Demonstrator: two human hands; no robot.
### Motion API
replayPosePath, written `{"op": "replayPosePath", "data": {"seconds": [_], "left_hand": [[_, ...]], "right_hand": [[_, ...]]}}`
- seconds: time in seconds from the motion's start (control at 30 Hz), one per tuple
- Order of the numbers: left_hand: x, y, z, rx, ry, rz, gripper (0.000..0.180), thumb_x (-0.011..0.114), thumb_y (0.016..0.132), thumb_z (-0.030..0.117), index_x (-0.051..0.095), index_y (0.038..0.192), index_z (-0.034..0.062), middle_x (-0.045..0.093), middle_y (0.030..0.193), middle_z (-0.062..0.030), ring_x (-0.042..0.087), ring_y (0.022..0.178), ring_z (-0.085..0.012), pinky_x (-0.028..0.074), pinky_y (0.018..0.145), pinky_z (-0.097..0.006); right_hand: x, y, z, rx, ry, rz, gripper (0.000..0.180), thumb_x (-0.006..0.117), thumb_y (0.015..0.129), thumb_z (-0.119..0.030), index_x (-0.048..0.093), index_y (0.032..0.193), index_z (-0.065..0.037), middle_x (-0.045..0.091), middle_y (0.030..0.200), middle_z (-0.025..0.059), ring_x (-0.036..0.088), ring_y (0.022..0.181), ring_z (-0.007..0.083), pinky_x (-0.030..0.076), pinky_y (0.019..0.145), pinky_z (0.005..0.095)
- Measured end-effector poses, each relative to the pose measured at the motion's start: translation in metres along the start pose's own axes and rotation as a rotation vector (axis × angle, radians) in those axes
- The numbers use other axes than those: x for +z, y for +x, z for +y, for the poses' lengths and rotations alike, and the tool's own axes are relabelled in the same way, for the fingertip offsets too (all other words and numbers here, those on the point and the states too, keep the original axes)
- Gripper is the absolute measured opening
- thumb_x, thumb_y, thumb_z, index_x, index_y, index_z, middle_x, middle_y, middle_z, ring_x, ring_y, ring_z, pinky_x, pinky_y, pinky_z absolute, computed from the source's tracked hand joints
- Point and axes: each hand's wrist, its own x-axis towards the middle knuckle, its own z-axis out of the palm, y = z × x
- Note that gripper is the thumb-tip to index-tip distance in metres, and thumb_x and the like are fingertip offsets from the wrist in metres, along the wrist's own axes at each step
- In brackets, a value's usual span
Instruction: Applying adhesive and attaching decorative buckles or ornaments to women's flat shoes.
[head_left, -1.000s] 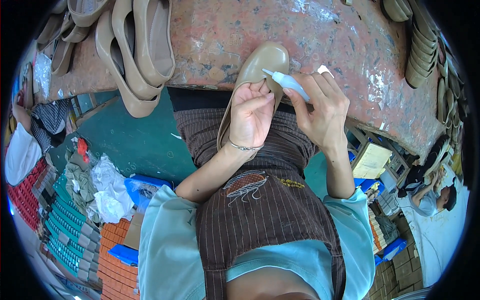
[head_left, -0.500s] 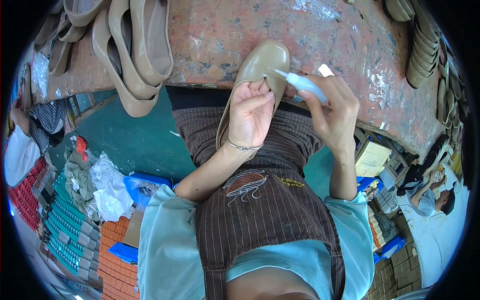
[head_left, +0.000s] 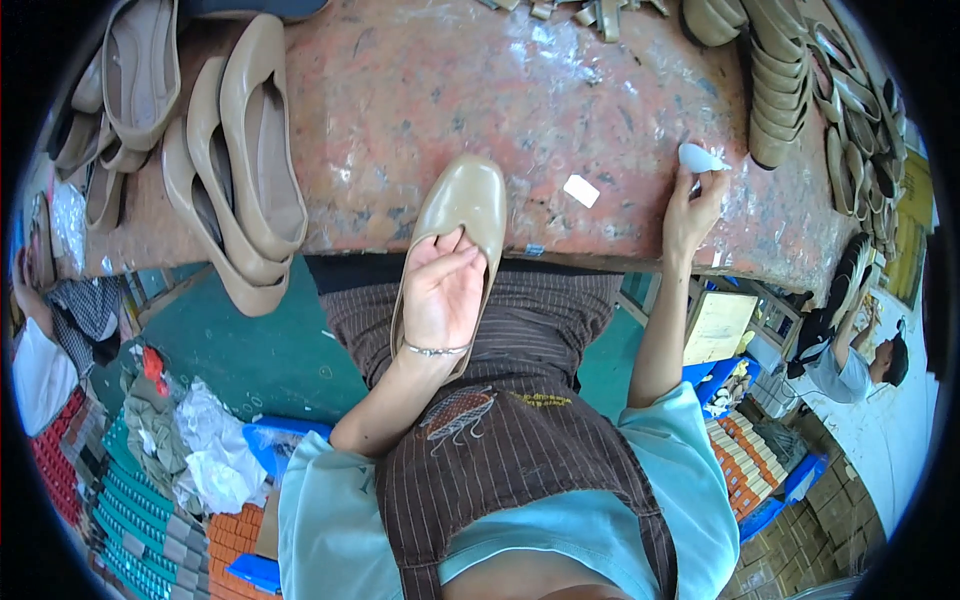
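Note:
My left hand (head_left: 443,298) lies palm up in the opening of a beige slip-on shoe (head_left: 467,200). Its fingertips are tucked under the vamp edge and hidden there, and the thumb is bent across the fingers, so the hand is closed on the shoe. The rounded toe rests at the table's front edge, pointing away from me. Off to the right, over the tabletop, my right hand (head_left: 690,215) pinches a small white squeeze bottle (head_left: 703,157) between thumb and fingers. The bottle is tilted, its thin tip pointing right, apart from the shoe.
A white card (head_left: 581,191) lies on the worn reddish table (head_left: 370,150) between my hands. Nested beige shoes (head_left: 265,160) overhang the front edge at left. Stacked beige shoes (head_left: 779,95) stand at the right, with beige pieces (head_left: 605,15) at the back. Another person (head_left: 850,365) sits at far right.
My right hand has carried the squeeze bottle away from the shoe's vamp, out to the right over the table. My left hand keeps its hold on the shoe. The view has shifted.

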Motion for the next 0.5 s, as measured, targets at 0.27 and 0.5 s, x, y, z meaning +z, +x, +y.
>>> {"op": "replayPosePath", "data": {"seconds": [0.27, 0.5], "left_hand": [[-0.008, 0.0, -0.005, 0.06, -0.026, -0.047, 0.031, 0.047, 0.079, -0.015, 0.051, 0.107, -0.004, 0.059, 0.109, -0.0146, 0.055, 0.107, -0.0215, 0.042, 0.095, -0.032], [-0.004, 0.006, -0.008, 0.067, -0.031, -0.069, 0.015, 0.051, 0.078, -0.013, 0.056, 0.089, -0.0031, 0.062, 0.093, -0.012, 0.058, 0.093, -0.0196, 0.045, 0.087, -0.031]], "right_hand": [[0.026, -0.012, -0.087, -0.319, 0.151, 0.047, 0.042, 0.067, 0.08, -0.011, 0.049, 0.117, -0.001, 0.053, 0.105, 0.0126, 0.053, 0.096, 0.0258, 0.043, 0.083, 0.0381], [0.099, 0.085, -0.095, -0.367, -0.142, 0.08, 0.038, 0.068, 0.078, -0.033, 0.061, 0.105, -0.007, 0.061, 0.09, 0.0131, 0.059, 0.081, 0.0294, 0.047, 0.072, 0.0376]]}}
